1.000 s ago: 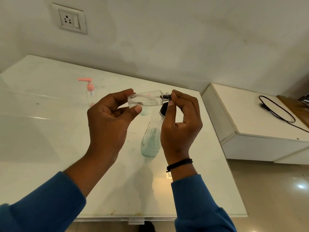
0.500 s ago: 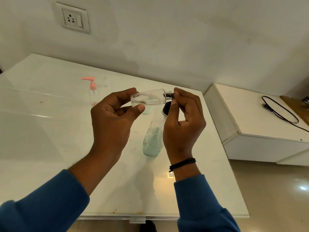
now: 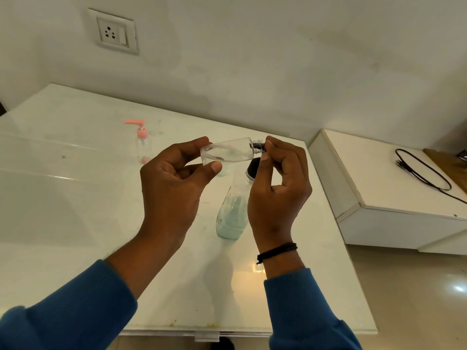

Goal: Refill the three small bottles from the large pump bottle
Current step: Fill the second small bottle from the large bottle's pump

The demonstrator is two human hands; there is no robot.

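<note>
Vs. the earlier frames, little has changed: both hands keep the same hold on the small bottle (image 3: 228,153), and the view has shifted only slightly, w/ the wall socket (image 3: 113,31) sitting a bit further right in frame. The left hand (image 3: 174,184) grips the base end of the clear bottle between thumb and curled fingers, holding it on its side in the air above the table (image 3: 75,198). The right hand (image 3: 278,193) pinches the dark cap (image 3: 258,146) at the bottle's neck w/ thumb and fingertips. A black cord band sits on the right wrist; both sleeves are blue. Below the hands, a larger clear bottle (image 3: 231,215) w/ pale green liquid and a dark top stands on the table, partly hidden by the right hand. A pink-pump bottle (image 3: 142,142) stands further back at left. No brand, label or readable writing shows anywhere. A black cable (image 3: 424,173) lies on a white cabinet (image 3: 379,173) at right.
</note>
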